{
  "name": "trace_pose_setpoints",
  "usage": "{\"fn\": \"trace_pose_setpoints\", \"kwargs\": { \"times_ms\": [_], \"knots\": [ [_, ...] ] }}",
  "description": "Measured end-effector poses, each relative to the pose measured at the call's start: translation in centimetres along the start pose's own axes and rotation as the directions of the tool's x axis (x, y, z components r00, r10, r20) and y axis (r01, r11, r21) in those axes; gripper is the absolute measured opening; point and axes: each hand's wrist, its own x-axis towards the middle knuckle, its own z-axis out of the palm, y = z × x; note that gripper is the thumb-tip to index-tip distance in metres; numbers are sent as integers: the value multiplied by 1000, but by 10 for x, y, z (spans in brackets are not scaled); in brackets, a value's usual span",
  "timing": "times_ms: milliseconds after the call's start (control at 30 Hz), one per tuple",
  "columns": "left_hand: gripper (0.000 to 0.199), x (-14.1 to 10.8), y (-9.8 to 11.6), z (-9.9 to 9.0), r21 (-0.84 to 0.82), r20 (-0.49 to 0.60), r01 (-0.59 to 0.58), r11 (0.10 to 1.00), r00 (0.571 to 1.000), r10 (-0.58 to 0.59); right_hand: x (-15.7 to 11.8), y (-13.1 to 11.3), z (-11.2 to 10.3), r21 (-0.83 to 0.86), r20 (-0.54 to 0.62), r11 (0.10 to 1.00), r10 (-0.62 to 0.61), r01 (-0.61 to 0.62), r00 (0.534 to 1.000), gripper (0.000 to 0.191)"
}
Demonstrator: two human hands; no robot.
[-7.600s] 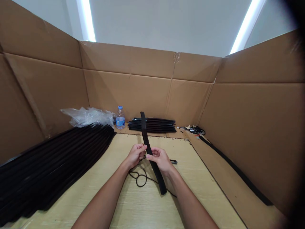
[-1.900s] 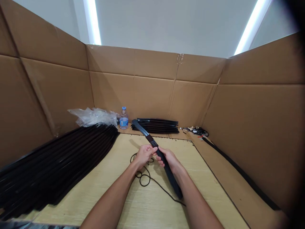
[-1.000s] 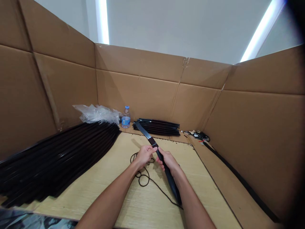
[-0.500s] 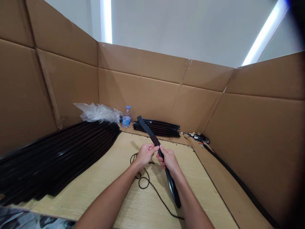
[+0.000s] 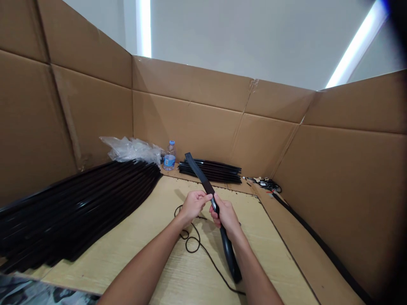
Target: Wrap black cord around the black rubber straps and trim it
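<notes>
My right hand is wrapped around a long, curved black strip, which slants from far left to near right above the board. The strip has a dull brownish-black band just beyond my hands. My left hand is closed, with thumb and finger pinched at the strip's left edge, touching it close to my right thumb. Whether anything thin is between those fingertips is hidden. A thin black cord lies looped on the board under my hands and runs toward my right forearm.
Many black strips are piled on the left of the pale wooden board. At the back are a plastic bag, a water bottle and a smaller strip bundle. Cord scraps lie back right. Cardboard walls surround the board.
The held strip has turned slightly, its near end lower in view and its shine altered. My hands keep nearly the same grip. The whole view has shifted a little.
</notes>
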Motion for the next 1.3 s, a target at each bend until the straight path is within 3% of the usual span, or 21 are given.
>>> {"fn": "trace_pose_setpoints", "kwargs": {
  "times_ms": [300, 467, 733, 967, 1300],
  "knots": [
    [50, 0, 4, -9, -23, 19, 35, 999, 999, -34, -10, -8, -3, 253, 182, 961, 66, -112, 981, 47],
    [46, 3, -4, -17, -26, 46, 44, 999, 998, -43, -6, -3, -3, 211, 128, 977, -12, -15, 992, 40],
    [41, 4, -9, -25, -67, 205, 97, 993, 975, -81, -12, 1, -1, 163, 212, 987, -19, -16, 977, 55],
    [38, 1, -2, -26, -54, 234, 61, 997, 971, -47, -5, 6, 2, 136, 144, 987, -103, 83, 984, 58],
    [40, 1, -7, -21, -82, 159, 25, 996, 987, -12, -1, 7, 5, 174, 82, 985, -18, 3, 996, 56]
  ]
}}
